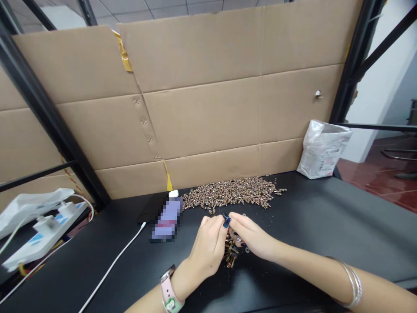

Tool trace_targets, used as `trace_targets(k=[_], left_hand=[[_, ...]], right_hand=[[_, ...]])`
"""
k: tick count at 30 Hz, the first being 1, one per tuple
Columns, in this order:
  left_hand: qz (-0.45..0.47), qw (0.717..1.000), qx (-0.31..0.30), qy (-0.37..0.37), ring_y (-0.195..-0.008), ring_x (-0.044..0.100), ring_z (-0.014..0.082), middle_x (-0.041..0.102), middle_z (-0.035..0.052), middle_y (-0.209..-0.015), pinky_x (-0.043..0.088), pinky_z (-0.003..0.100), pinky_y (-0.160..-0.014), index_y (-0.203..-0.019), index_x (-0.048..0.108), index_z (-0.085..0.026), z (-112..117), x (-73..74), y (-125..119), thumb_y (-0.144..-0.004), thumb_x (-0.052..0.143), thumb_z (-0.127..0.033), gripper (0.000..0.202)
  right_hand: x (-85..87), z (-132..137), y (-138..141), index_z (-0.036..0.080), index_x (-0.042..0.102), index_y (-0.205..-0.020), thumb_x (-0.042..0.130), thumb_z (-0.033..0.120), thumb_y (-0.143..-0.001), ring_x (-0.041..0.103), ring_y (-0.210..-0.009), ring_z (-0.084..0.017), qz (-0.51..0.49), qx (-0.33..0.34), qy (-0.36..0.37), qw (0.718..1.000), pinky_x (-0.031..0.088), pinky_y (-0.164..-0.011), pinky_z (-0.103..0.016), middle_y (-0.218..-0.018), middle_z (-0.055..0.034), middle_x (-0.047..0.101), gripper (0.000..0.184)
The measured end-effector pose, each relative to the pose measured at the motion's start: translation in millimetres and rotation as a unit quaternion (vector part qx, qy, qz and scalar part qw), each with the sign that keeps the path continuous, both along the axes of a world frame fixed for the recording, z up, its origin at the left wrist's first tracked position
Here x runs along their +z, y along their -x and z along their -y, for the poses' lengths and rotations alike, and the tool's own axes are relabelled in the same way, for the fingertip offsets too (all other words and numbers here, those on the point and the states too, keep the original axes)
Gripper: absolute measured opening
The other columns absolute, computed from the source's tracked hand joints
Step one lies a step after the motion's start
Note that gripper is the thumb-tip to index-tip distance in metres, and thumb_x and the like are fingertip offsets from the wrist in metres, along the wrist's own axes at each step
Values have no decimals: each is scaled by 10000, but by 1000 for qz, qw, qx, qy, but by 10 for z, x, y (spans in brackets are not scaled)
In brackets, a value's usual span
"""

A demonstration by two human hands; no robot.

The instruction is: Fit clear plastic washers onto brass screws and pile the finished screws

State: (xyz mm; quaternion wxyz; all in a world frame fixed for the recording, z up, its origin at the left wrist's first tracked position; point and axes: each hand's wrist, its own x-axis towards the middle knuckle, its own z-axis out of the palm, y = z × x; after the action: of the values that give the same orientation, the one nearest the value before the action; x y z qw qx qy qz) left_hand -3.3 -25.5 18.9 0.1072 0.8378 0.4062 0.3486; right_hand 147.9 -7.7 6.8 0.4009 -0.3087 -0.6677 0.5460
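My left hand (208,248) and my right hand (252,237) meet above the black table (325,226), fingertips pinched together around a tiny part I cannot make out. Beneath and between them lies a small heap of brown metal parts (231,254). A larger pile of the same small brown parts (233,193) spreads behind the hands, near the cardboard wall. A pink-strapped watch is on my left wrist, and silver bangles are on my right forearm.
A phone (167,219) lies left of the hands with a white cable (112,265) running toward me. A white power strip (42,232) sits at the far left. A grey plastic bag (322,150) stands back right. Cardboard sheets (208,108) wall off the back.
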Motion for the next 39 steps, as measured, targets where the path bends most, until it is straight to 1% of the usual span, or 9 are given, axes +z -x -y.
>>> trace_targets(k=[3,8,12,19,24,29,32,36,39], left_hand=[[45,998,-6,53,-640,427,139,520,6,-681,326,287,-687,-688,433,-183,22,-8,-34,-974,182,-300,398],[19,996,-56,61,-713,452,143,551,14,-770,332,294,-734,-748,459,-182,44,63,-35,-964,230,-309,339],[1,994,-75,75,-600,386,132,441,-14,-571,318,291,-706,-584,332,-185,17,62,-15,-971,131,-283,447],[71,997,3,32,-699,437,155,531,20,-756,327,280,-682,-766,445,-192,4,-65,-23,-946,266,-329,289],[132,979,-36,154,-538,327,110,376,-30,-555,285,245,-543,-591,318,-187,11,-56,-77,-961,161,-388,450],[71,991,-51,104,-642,420,130,490,-4,-643,329,263,-664,-640,416,-179,48,8,-79,-958,232,-360,410],[58,990,-65,113,-581,412,122,453,-12,-550,336,267,-668,-562,373,-179,44,-1,-66,-972,152,-312,484],[52,997,3,60,-647,429,135,516,2,-683,335,272,-668,-720,458,-181,11,-55,-47,-958,255,-331,346],[79,994,-3,78,-642,418,128,506,-2,-700,334,259,-636,-763,464,-176,-10,-64,-44,-957,260,-349,331]], right_hand=[[25,28,-7,214,322,-695,333,465,-920,320,-569,-104,42,-25,-52,997,308,-520,-226,-641,52,336,337],[63,23,-22,212,312,-689,311,415,-931,325,-627,-118,80,-62,-124,987,312,-582,-244,-682,42,346,316],[81,30,-29,215,299,-677,304,400,-933,321,-614,-120,96,-63,-131,985,310,-588,-249,-666,45,338,316],[45,65,-13,216,313,-687,319,404,-933,321,-579,-112,77,-70,-119,987,300,-545,-237,-640,52,348,310],[16,85,15,217,312,-705,295,372,-943,305,-580,-111,64,-83,-138,985,297,-546,-238,-646,54,327,285],[13,49,2,215,325,-700,293,350,-939,347,-603,-118,67,-104,-143,982,318,-572,-244,-664,43,364,276],[10,39,-10,217,325,-699,293,363,-939,347,-584,-119,69,-95,-136,984,320,-565,-249,-645,44,363,283],[24,50,-12,217,326,-697,299,379,-939,329,-579,-120,86,-97,-144,981,298,-545,-251,-645,43,353,292],[42,59,-5,218,320,-697,301,369,-940,310,-572,-117,92,-101,-153,979,286,-541,-249,-637,49,338,287]])
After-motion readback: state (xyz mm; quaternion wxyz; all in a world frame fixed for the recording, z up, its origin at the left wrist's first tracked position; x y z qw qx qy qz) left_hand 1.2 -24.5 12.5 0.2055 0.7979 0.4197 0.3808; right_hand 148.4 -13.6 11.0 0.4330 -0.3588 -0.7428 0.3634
